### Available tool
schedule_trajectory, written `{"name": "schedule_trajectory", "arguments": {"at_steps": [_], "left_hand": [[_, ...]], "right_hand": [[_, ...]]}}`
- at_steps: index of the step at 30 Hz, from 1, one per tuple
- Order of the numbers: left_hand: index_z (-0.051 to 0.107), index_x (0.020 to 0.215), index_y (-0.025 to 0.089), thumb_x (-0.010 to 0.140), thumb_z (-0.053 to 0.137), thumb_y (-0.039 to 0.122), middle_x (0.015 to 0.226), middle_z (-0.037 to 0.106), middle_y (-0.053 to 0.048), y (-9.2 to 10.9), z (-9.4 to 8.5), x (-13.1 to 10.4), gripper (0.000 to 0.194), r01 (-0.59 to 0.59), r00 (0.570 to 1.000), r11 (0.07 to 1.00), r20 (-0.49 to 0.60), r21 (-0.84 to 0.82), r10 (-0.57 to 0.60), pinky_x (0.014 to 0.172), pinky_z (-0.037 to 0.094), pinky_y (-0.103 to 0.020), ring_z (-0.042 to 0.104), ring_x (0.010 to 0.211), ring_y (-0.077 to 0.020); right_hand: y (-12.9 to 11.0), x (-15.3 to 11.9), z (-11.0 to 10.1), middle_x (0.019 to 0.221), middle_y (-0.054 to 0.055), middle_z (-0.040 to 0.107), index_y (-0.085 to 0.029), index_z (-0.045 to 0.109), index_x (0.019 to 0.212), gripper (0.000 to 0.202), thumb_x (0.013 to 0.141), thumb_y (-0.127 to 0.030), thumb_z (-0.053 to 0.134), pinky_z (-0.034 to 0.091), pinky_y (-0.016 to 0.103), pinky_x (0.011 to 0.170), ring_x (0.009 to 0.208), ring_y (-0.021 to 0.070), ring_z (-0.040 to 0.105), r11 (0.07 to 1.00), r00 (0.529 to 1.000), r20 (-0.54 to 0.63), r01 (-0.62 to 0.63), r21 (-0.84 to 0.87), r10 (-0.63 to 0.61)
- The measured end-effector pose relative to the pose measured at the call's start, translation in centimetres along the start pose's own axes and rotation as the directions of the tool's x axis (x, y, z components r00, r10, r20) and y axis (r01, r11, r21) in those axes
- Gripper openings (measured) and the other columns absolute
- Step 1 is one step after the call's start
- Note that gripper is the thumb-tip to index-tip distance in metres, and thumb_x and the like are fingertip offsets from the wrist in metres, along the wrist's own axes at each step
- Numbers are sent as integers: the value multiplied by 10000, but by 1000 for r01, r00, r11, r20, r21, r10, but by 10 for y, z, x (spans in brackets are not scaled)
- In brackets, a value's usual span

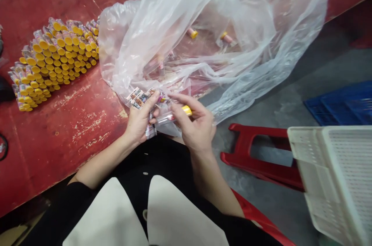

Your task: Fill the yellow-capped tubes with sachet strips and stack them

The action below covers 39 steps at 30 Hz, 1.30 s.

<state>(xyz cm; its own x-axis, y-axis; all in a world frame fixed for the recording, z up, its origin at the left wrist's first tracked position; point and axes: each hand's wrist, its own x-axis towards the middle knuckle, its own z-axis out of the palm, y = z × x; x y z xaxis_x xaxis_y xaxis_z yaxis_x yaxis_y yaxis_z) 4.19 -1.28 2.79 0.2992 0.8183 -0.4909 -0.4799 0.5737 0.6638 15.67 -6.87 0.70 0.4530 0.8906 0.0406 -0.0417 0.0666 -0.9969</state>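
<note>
1. No text, brand or number can be read anywhere.
2. Printed packets (137,98) in the left hand (141,122): dark lettering on a pale ground beside small brown pictures, too small and blurred to make out.
3. Lower printed end (150,131) sticking out below the same hand's fingers: marks visible, words illegible.
4. Stacked yellow-capped tubes (59,51) on the desk (95,122): coloured print on the clear wrappers, unreadable.
</note>
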Motion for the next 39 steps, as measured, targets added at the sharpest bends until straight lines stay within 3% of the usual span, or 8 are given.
{"name": "schedule_trajectory", "arguments": {"at_steps": [5, 12, 16, 20, 26, 30, 35, 39], "left_hand": [[647, 808, 145, 679, 925, 271, 635, 530, 74, 4, -4, 3, 332, -57, 995, 996, -91, -69, 51, 379, 240, -122, 409, 451, 11], [628, 766, 152, 708, 914, 244, 647, 551, 67, 7, -4, 4, 306, -101, 989, 993, -113, -63, 94, 389, 248, -124, 440, 464, 10], [629, 773, 151, 762, 884, 315, 628, 550, 55, 5, -5, 5, 303, -49, 989, 997, -139, -55, 41, 384, 277, -125, 442, 456, -1], [617, 778, 156, 759, 891, 327, 686, 588, 49, 10, -6, 8, 323, -27, 972, 995, -234, -92, 4, 374, 266, -116, 452, 465, 9], [609, 767, 143, 682, 941, 265, 662, 551, 71, 8, -7, 9, 363, 75, 980, 965, -158, -250, -118, 349, 257, -104, 467, 448, 16], [622, 788, 139, 680, 943, 294, 655, 555, 69, 2, -7, 6, 373, 81, 987, 967, -114, -240, -111, 348, 263, -95, 481, 450, 11], [641, 830, 150, 664, 951, 318, 681, 584, 66, -2, -5, 2, 390, 41, 992, 982, -106, -186, -61, 366, 290, -88, 530, 481, -1], [627, 818, 149, 683, 939, 341, 670, 567, 73, 0, -6, 4, 391, 56, 986, 984, -146, -168, -81, 369, 284, -96, 500, 464, 9]], "right_hand": [[0, 0, 1, 640, -23, 604, -204, 664, 689, 223, 848, -345, 730, 418, 253, 568, 580, 105, 513, 978, 995, 74, 82, -194, -69], [3, -2, 2, 683, -28, 623, -239, 757, 940, 180, 831, -382, 773, 453, 257, 560, 575, 116, 561, 997, 996, 87, 0, -73, 6], [3, 1, 2, 665, -24, 604, -211, 715, 764, 233, 846, -420, 781, 438, 248, 568, 583, 97, 536, 998, 995, 98, 24, -66, -17], [9, -1, -6, 651, -42, 578, -232, 712, 892, 356, 846, -583, 756, 347, 231, 439, 458, 66, 431, 987, 990, 102, -106, 118, 94], [12, -6, -9, 720, -26, 646, -258, 716, 922, 309, 829, -540, 798, 456, 245, 436, 468, 77, 504, 989, 997, -70, 45, 142, -36], [10, -6, -8, 794, -11, 691, -266, 759, 919, 226, 827, -461, 824, 520, 241, 434, 495, 80, 563, 992, 991, -87, 109, 64, -103], [12, -15, -6, 943, 21, 715, -279, 793, 1025, 165, 892, -374, 772, 657, 272, 627, 716, 123, 691, 981, 966, -172, 186, -58, -193], [9, -27, -14, 1198, 52, 699, -332, 740, 1256, 281, 1009, -337, 608, 684, 355, 854, 938, 161, 742, 980, 983, -40, 176, -97, -180]]}}
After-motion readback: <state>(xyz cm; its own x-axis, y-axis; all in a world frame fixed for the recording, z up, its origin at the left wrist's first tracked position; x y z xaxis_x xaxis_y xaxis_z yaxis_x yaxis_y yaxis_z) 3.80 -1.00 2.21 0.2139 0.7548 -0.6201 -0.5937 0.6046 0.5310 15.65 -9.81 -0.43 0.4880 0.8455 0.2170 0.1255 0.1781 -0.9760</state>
